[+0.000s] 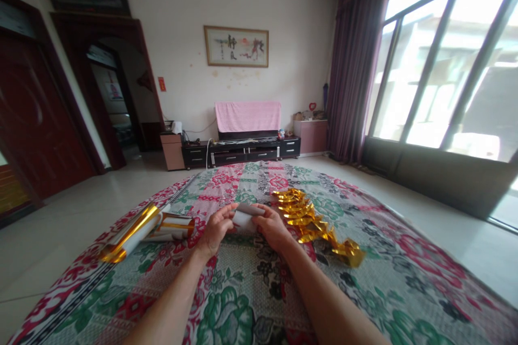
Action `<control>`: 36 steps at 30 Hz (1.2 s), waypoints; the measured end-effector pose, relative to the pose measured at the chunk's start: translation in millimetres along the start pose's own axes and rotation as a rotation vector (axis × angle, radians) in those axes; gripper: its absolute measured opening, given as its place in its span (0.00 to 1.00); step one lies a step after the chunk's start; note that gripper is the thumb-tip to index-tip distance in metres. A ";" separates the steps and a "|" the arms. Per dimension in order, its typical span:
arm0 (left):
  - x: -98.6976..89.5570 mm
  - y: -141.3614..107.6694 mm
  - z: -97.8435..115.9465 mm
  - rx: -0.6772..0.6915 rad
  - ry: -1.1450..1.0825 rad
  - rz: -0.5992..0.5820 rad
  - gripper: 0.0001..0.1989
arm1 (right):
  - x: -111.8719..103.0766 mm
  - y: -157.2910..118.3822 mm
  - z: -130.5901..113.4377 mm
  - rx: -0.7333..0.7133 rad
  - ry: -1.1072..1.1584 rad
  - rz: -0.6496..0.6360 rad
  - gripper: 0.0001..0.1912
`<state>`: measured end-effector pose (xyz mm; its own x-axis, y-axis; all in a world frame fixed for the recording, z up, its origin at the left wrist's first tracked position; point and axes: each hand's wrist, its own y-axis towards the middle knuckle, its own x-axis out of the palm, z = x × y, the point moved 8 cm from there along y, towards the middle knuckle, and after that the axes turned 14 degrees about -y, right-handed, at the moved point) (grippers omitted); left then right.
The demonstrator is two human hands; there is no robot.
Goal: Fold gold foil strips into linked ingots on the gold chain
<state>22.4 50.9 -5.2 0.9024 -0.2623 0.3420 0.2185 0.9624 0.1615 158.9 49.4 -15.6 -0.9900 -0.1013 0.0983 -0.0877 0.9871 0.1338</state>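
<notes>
A small sheet of white and grey paper is held up between both hands over the flowered cloth. My left hand pinches its left edge with thumb and fingers. On the opposite edge my right hand has a similar pinch, thumb toward me. The upper part of the sheet looks greyer, as if folded or curled over; I cannot tell which. To the right of my right hand lies a row of folded gold foil paper pieces, overlapping one another, with another gold piece at its near end.
Curled gold-and-white paper sheets and a second rolled bundle lie to the left. A flowered cloth covers the wide surface under my hands. Beyond it stand a black low cabinet and a pink-covered object.
</notes>
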 end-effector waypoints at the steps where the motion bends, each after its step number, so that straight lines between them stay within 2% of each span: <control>1: 2.3 -1.4 1.0 -0.001 -0.019 -0.019 0.30 | -0.7 -0.7 0.0 0.011 -0.007 0.016 0.20; 6: 11.8 -2.6 4.0 0.019 -0.010 -0.047 0.29 | -1.9 -2.9 -0.6 0.019 -0.043 0.050 0.20; 13: 4.3 3.5 5.8 0.065 0.064 0.120 0.25 | 6.8 -5.5 -11.3 -0.077 -0.186 -0.037 0.16; 17: 3.6 4.5 7.9 0.081 0.078 0.095 0.24 | 10.7 -5.3 -12.6 -0.081 -0.162 -0.071 0.14; 22: 2.5 6.4 6.0 0.088 0.101 0.067 0.25 | 9.2 -4.7 -10.8 -0.074 -0.263 -0.047 0.15; 27: 0.2 5.3 -0.5 0.024 -0.068 0.114 0.28 | 4.1 0.1 -4.4 -0.067 -0.131 0.014 0.17; 31: 5.2 5.0 -10.3 -0.089 -0.244 0.115 0.21 | 4.5 4.2 -0.1 -0.068 0.041 0.044 0.18; 36: 11.6 6.3 -16.2 -0.155 -0.446 0.109 0.16 | 9.1 2.4 -0.2 -0.044 0.148 0.088 0.22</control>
<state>40.3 55.1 -15.3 0.6832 -0.1312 0.7184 0.2144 0.9764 -0.0256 149.7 50.7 -14.1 -0.9662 -0.0347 0.2555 0.0071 0.9870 0.1608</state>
